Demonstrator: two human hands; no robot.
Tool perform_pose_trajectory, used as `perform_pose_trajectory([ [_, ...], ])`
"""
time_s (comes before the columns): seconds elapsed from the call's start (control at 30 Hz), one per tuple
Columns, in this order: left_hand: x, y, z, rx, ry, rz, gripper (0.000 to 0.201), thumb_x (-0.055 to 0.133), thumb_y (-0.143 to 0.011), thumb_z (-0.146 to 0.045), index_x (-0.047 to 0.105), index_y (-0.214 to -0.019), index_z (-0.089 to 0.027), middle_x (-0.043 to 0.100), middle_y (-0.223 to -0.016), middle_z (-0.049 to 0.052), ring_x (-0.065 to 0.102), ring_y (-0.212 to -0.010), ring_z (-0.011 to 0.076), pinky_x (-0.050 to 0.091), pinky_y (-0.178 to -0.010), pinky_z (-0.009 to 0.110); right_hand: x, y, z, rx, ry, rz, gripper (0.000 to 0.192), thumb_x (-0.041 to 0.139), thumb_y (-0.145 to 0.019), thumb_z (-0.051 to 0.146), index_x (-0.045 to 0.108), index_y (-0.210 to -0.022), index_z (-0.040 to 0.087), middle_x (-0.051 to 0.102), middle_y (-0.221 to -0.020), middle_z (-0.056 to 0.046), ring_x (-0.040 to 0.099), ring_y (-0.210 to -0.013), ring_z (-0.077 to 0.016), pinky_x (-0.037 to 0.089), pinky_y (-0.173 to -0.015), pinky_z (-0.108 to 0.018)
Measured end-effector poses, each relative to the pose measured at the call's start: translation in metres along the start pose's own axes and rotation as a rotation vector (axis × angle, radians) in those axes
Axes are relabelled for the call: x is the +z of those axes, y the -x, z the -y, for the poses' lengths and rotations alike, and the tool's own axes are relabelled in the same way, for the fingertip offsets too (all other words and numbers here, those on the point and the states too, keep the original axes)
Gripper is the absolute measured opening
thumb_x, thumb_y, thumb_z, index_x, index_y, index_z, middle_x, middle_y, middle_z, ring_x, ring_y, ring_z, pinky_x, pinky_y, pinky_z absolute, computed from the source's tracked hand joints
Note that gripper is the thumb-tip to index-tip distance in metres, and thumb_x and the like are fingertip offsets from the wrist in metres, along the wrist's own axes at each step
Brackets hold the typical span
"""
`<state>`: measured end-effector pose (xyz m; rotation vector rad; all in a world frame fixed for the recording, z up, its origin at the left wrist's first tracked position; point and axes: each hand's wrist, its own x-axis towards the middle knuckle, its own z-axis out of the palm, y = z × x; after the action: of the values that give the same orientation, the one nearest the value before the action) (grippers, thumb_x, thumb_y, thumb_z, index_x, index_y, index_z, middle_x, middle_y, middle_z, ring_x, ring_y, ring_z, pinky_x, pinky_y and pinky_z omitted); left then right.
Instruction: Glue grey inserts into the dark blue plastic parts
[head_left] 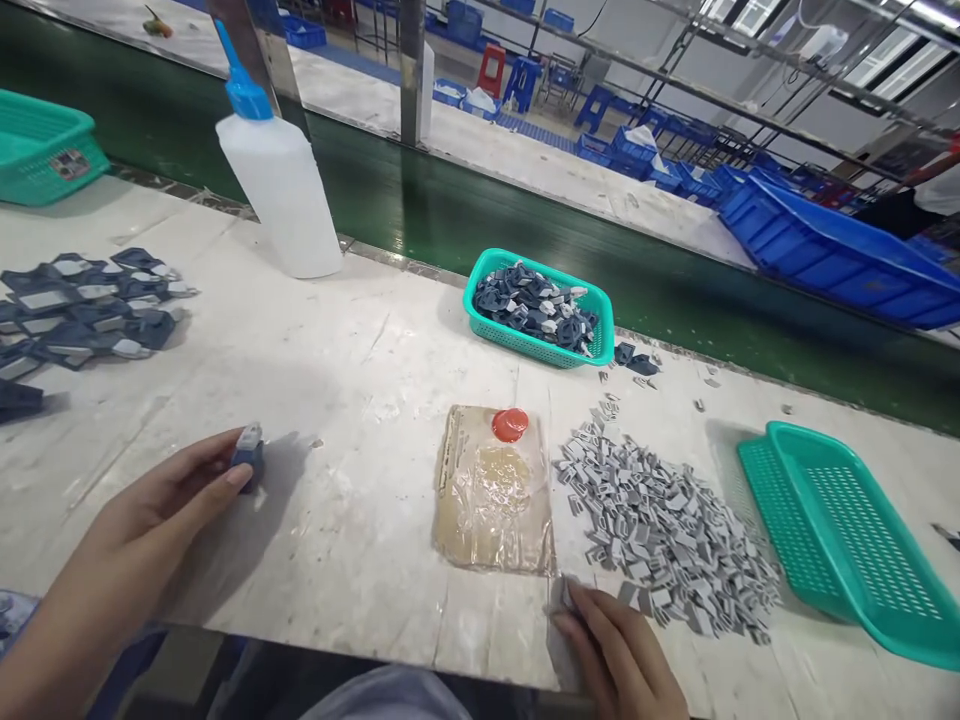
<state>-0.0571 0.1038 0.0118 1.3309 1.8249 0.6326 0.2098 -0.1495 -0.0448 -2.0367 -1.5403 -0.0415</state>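
Note:
My left hand point(184, 500) pinches a small dark blue plastic part with a light grey tip point(250, 460) just above the table. Near the front edge, my right hand point(619, 650) has its fingertips closed on a small grey plastic piece point(562, 594), partly hidden by the fingers. Beyond that hand lies a flat cardboard piece wrapped in clear film point(487, 520), with a wet-looking patch and a red disc point(510, 425) on it. To its right spreads a pile of small grey plastic pieces point(667, 530).
A green basket of blue-grey parts point(540, 350) stands at the back, another green basket point(862, 530) at the right. Assembled-looking parts point(75, 310) lie at left, near a white squeeze bottle point(281, 200). A green conveyor belt point(420, 215) runs behind.

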Motion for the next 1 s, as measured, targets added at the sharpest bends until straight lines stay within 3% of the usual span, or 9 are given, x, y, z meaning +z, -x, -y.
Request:
perform_pose_trajectory([
  [0.1,0.006,0.011,0.002,-0.212,0.267,0.057,0.059,0.079,-0.046,-0.053,0.066,-0.101,-0.034,0.071,-0.107,-0.006,0.06,-0.101,0.0242,0.051,-0.054,0.019,-0.011,-0.008,-0.006,-0.044,0.019,0.04,0.033,0.045,-0.089,0.022,0.051,-0.121,0.02,0.058,-0.108,-0.008,0.057,-0.098,-0.0147,0.05,-0.079,-0.024],
  [0.17,0.008,0.019,0.003,-0.255,0.366,0.058,0.065,0.082,-0.037,-0.053,0.067,-0.097,-0.033,0.071,-0.106,-0.006,0.06,-0.103,0.0261,0.053,-0.057,0.021,-0.019,-0.016,-0.016,-0.123,0.037,0.086,0.037,0.043,-0.088,0.019,0.047,-0.125,0.021,0.057,-0.11,-0.007,0.056,-0.1,-0.0132,0.049,-0.08,-0.022],
  [0.23,0.01,0.027,0.001,-0.259,0.378,0.086,0.065,0.083,-0.032,-0.054,0.069,-0.091,-0.033,0.072,-0.104,-0.004,0.059,-0.106,0.0291,0.055,-0.075,0.028,-0.025,-0.023,-0.025,-0.21,0.024,0.18,0.036,0.041,-0.09,0.019,0.048,-0.125,0.024,0.057,-0.113,-0.005,0.053,-0.106,-0.014,0.048,-0.085,-0.025],
  [0.3,0.013,0.036,-0.003,-0.252,0.364,0.118,0.06,0.082,-0.033,-0.056,0.07,-0.088,-0.033,0.073,-0.101,-0.003,0.057,-0.108,0.0317,0.045,-0.095,0.035,-0.028,-0.029,-0.033,-0.247,-0.035,0.294,0.033,0.037,-0.091,0.021,0.051,-0.12,0.027,0.058,-0.115,-0.003,0.05,-0.11,-0.0156,0.046,-0.09,-0.029],
  [0.4,0.016,0.049,-0.012,-0.231,0.348,0.161,0.054,0.078,-0.041,-0.058,0.07,-0.088,-0.032,0.074,-0.097,-0.001,0.055,-0.111,0.0335,0.032,-0.106,0.041,-0.028,-0.034,-0.037,-0.27,-0.106,0.357,0.029,0.04,-0.09,0.02,0.054,-0.115,0.027,0.061,-0.11,-0.001,0.052,-0.108,-0.0145,0.046,-0.09,-0.029],
  [0.57,0.02,0.06,-0.017,-0.267,0.339,0.208,0.06,0.077,-0.039,-0.061,0.067,-0.091,-0.032,0.067,-0.114,-0.002,0.046,-0.12,0.0332,0.029,-0.108,0.045,-0.02,-0.028,-0.027,-0.205,-0.125,0.206,0.026,0.055,-0.082,0.012,0.057,-0.107,0.02,0.058,-0.096,-0.005,0.057,-0.094,-0.0107,0.05,-0.078,-0.019],
  [0.77,0.022,0.055,-0.006,-0.31,0.365,0.253,0.063,0.08,-0.035,-0.059,0.066,-0.091,-0.033,0.065,-0.119,-0.002,0.039,-0.127,0.031,0.026,-0.11,0.042,-0.013,-0.007,-0.013,-0.068,-0.075,0.079,0.027,0.059,-0.081,0.02,0.056,-0.108,0.019,0.054,-0.099,-0.007,0.058,-0.09,-0.0123,0.051,-0.076,-0.019],
  [1.0,0.025,0.066,-0.015,-0.345,0.412,0.288,0.059,0.078,-0.043,-0.058,0.063,-0.093,-0.031,0.057,-0.129,-0.001,0.033,-0.13,0.025,0.015,-0.113,0.038,-0.028,-0.012,-0.022,0.015,-0.105,0.07,0.022,0.057,-0.081,0.021,0.057,-0.103,0.018,0.051,-0.101,-0.009,0.057,-0.093,-0.0144,0.053,-0.071,-0.02],
])
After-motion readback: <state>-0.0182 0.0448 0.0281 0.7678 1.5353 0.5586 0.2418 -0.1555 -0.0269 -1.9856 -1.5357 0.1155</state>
